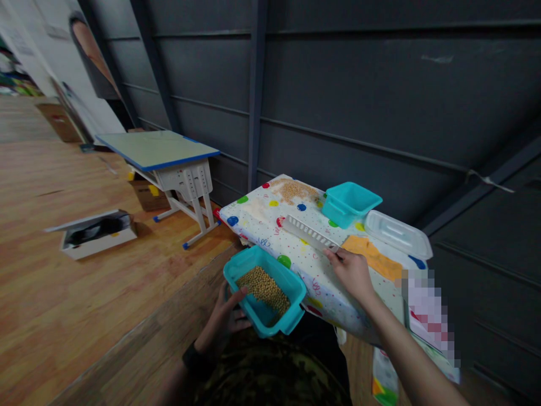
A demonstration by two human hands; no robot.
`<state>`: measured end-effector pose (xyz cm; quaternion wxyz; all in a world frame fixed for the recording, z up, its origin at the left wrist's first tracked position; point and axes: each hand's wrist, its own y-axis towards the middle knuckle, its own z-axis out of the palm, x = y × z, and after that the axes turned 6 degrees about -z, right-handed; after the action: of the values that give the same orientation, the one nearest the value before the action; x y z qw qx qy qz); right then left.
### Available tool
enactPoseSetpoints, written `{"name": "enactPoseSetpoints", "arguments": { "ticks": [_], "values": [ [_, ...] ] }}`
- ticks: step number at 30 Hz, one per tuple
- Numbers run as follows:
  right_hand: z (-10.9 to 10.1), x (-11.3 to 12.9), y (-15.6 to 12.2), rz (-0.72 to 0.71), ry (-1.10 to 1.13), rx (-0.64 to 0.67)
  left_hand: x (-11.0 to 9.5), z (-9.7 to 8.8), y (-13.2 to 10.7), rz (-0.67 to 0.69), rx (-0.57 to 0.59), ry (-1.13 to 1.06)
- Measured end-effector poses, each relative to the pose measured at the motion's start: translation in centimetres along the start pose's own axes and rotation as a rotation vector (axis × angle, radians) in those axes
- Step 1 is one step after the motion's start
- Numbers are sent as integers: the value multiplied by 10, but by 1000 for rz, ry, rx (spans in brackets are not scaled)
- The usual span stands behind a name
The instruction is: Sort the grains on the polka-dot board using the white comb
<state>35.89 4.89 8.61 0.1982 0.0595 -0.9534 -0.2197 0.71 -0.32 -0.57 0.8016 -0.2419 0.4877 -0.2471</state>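
My left hand (226, 320) grips the near edge of a teal plastic tub (291, 316) holding yellowish beans (264, 288), held below the table's front edge over my lap. My right hand (350, 272) is closed on the near end of a long white toothed strip (308, 234) that lies flat across the table. The table (262, 223) wears a white cloth with coloured dots. A patch of loose beans (293, 190) lies spread at its far left corner.
An empty teal tub (350, 203) stands at the table's back, with a white lidded box (397, 232) and an orange cloth (372, 255) to its right. A small desk (160, 149) and an open box (95, 232) stand on the wooden floor to the left. A dark wall runs behind.
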Motion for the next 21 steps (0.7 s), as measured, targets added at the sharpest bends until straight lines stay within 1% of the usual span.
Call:
{"name": "enactPoseSetpoints", "arguments": {
  "ticks": [4,10,13,16,19,21],
  "values": [
    [-2,2,-1,30,14,-42,-1,0,-1,-10,22,-8],
    [-3,4,-1,57,52,-82,-1,1,0,-9,14,-10],
    [-3,1,-2,76,15,-117,0,-1,3,-15,7,-1],
    [-3,-2,-4,86,-9,-105,1,-1,4,-20,-2,11],
    [-6,-2,-7,89,25,-73,0,-1,2,-7,1,18],
    [-8,-2,-8,93,51,-76,-1,-1,-1,6,16,19]
  ]
}}
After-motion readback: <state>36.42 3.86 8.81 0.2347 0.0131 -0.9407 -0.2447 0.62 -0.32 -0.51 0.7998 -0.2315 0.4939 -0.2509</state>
